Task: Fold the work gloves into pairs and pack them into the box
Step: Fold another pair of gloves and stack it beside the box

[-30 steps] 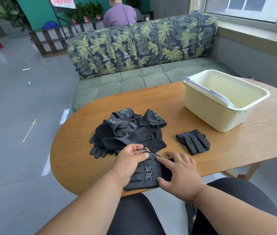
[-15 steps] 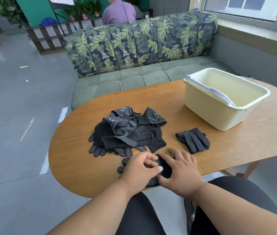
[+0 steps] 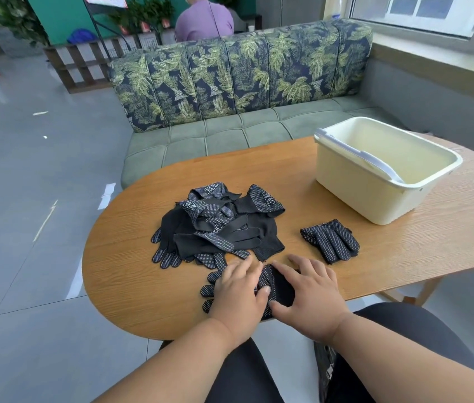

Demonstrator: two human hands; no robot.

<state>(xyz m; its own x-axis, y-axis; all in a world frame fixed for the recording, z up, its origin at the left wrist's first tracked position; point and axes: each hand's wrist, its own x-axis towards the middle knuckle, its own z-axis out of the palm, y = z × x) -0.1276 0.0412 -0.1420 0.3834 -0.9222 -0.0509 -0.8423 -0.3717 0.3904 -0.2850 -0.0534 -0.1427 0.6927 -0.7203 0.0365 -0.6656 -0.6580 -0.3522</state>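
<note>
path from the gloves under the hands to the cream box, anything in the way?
One thing sits near that line: a folded glove pair lies on the table, between the gloves being folded under the left hand and right hand and the box. A lifted carry would likely clear it. The box is open-topped.

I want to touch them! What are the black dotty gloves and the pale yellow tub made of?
The black dotted gloves look like soft knit fabric with small rubbery grip dots; they flop and crease. The pale yellow rectangular tub looks like smooth, slightly glossy plastic.
</note>
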